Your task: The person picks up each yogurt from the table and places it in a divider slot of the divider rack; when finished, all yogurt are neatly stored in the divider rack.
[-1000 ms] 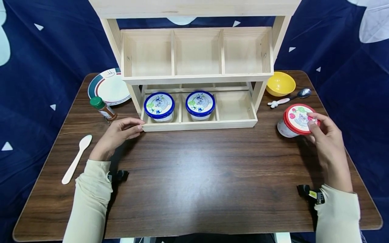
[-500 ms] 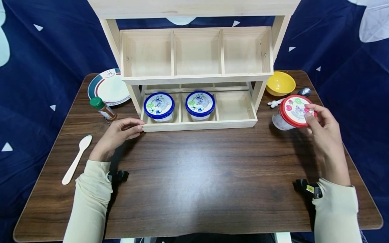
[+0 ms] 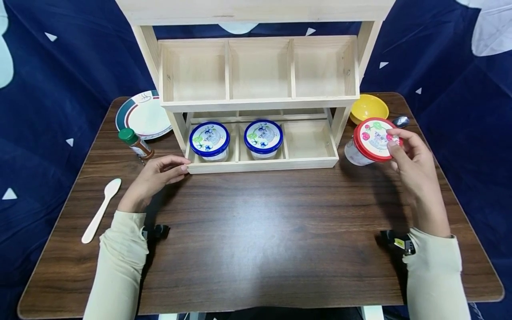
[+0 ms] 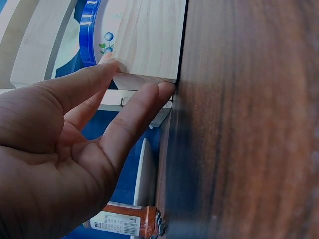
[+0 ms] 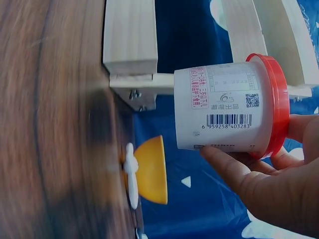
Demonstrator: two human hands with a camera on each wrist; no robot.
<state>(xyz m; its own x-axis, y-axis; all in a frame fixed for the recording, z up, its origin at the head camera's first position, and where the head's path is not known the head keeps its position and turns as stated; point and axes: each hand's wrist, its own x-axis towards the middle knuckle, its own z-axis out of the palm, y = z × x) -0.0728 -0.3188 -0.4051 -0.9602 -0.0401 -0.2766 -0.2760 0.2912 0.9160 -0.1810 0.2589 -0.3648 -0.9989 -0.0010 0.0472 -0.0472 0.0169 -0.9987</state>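
My right hand (image 3: 418,178) grips a white plastic tub (image 5: 224,109) with a red lid (image 3: 376,140), thumb and fingers at the lid's right side. The tub is lifted off the table, slightly tilted, right of the wooden rack. My left hand (image 3: 154,180) touches the front left corner of the lower tray (image 3: 264,166) with its fingertips. Two tubs with blue lids stand in that tray: one tub (image 3: 210,140) in the left compartment, another tub (image 3: 263,138) in the middle. The right compartment (image 3: 308,138) holds nothing.
The upper tray (image 3: 260,104) overhangs the lower one. A yellow bowl (image 3: 369,108) and a partly covered spoon (image 3: 401,121) lie behind the red-lidded tub. At left are plates (image 3: 150,115), a green-capped spice bottle (image 3: 136,143) and a white spoon (image 3: 102,209).
My right hand has carried the red-lidded tub left and away from me, toward the rack, so it now covers part of the spoon. My left hand has stayed at the tray corner.
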